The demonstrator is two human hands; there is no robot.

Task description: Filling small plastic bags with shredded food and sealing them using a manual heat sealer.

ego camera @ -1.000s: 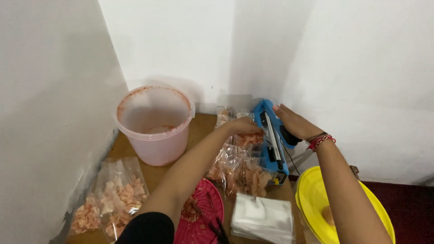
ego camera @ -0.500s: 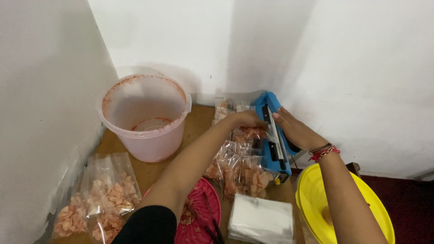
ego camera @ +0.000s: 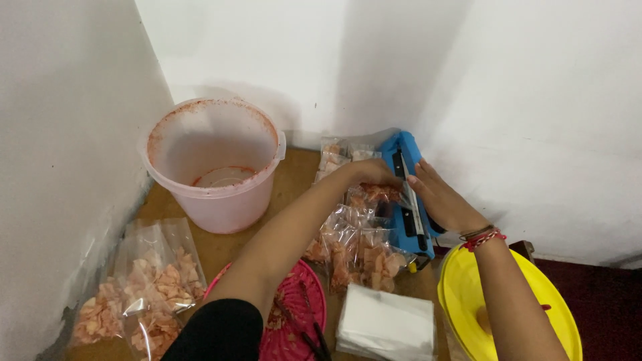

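A blue heat sealer [ego camera: 409,200] lies on the wooden table near the right wall. My left hand [ego camera: 370,174] holds a clear bag of orange chips [ego camera: 376,195] against the sealer's near side. My right hand [ego camera: 438,199] rests on the sealer, fingers at the bag's open edge on the sealing bar. It wears red and white thread bands at the wrist. Several filled clear bags of chips [ego camera: 354,244] lie in a heap just below both hands.
A pink translucent bucket [ego camera: 212,167] stands at the back left. More filled bags [ego camera: 144,284] lie by the left wall. A pink slotted basket [ego camera: 297,311], a stack of empty white bags [ego camera: 386,324] and a yellow lid [ego camera: 498,307] sit at the near edge.
My right hand slid down along the sealer toward me and onto the bag's edge. My left hand stayed on the bag. The view shifted slightly.
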